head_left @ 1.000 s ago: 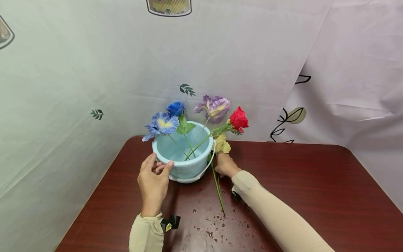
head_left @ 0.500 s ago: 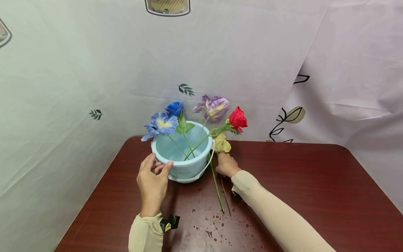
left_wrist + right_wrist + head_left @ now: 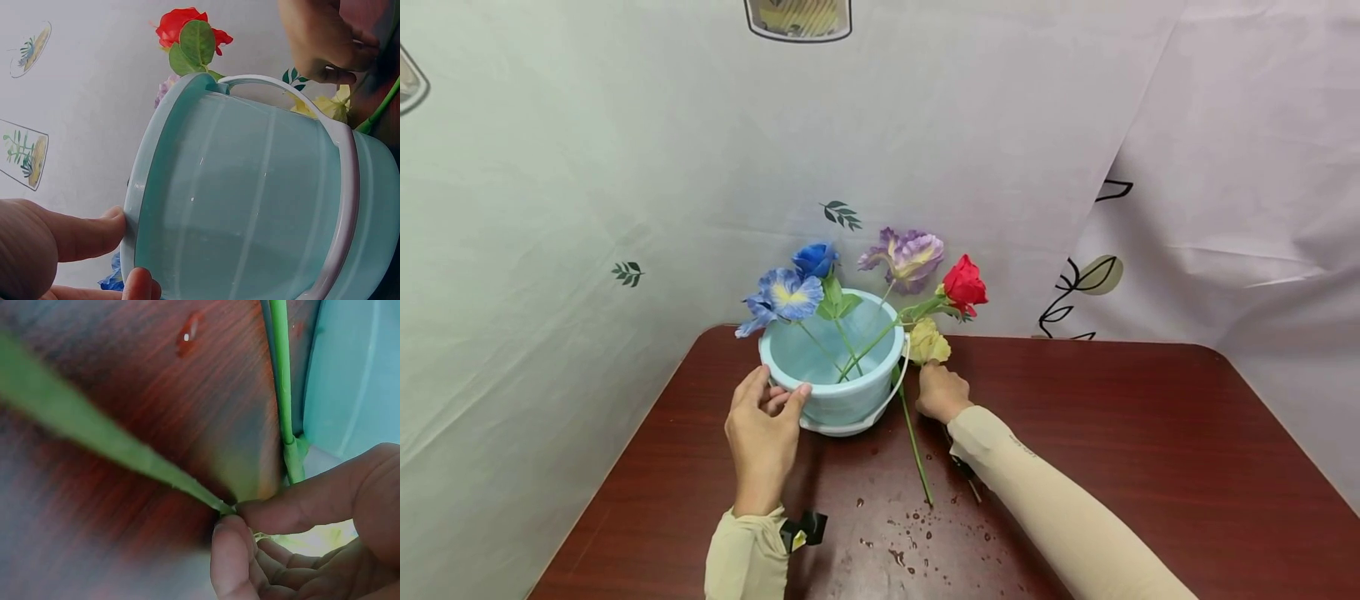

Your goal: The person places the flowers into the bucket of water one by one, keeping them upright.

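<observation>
A light blue bucket [image 3: 844, 408] stands on the table, its white handle [image 3: 347, 206] hanging down at the side. My left hand [image 3: 765, 442] pinches the bucket's near left rim between thumb and fingers. To the right of the bucket, my right hand [image 3: 942, 392] pinches the green stem [image 3: 134, 453] of a yellow flower [image 3: 928, 342] just below its bloom. The bloom sits beside the bucket wall, partly hidden by the hand. Another green stem [image 3: 914, 450] lies on the table between bucket and right hand; its upper end is hidden.
Leaning in the bucket are a blue-and-yellow flower [image 3: 788, 293], a blue rose [image 3: 815, 260], a purple flower [image 3: 908, 258] and a red rose [image 3: 964, 285]. Water drops [image 3: 898, 557] dot the dark red table [image 3: 1097, 425]. A printed cloth [image 3: 700, 150] hangs behind it.
The yellow flower's stem has swung to the right, away from the other stem, and its lower end now shows by my right forearm. The left hand has stayed on the rim.
</observation>
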The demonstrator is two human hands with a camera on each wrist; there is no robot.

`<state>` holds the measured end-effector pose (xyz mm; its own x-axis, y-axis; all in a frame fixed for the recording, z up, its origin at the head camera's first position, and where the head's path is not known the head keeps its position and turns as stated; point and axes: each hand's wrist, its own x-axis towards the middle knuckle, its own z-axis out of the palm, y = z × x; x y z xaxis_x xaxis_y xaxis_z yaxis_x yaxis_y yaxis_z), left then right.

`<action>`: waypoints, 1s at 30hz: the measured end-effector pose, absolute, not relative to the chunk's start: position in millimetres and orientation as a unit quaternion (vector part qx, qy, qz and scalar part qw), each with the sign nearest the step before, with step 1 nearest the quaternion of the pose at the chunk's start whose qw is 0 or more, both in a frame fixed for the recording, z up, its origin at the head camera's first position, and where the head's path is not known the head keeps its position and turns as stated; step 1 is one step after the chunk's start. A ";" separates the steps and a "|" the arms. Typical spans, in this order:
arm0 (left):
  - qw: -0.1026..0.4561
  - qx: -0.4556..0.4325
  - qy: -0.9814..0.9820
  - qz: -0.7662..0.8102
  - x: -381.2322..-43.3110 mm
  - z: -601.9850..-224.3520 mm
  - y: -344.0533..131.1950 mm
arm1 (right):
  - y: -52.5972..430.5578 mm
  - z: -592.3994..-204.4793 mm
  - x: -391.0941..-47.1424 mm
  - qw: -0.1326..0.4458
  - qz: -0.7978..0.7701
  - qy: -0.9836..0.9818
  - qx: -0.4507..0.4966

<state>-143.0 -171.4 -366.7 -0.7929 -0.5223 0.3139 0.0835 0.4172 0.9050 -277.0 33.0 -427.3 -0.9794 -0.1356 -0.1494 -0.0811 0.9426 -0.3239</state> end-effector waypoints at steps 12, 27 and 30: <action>0.288 0.140 -0.793 -0.518 -141.7 -366.5 -171.3 | 39.8 -429.2 -273.2 0.078 -0.170 0.982 -0.035; 0.289 0.139 -0.795 -0.514 -140.6 -366.2 -171.2 | 47.3 -427.8 -272.0 0.093 -0.174 0.980 -0.033; 0.288 0.140 -0.795 -0.515 -140.5 -366.3 -171.2 | 49.1 -428.0 -271.5 0.095 -0.180 0.978 -0.032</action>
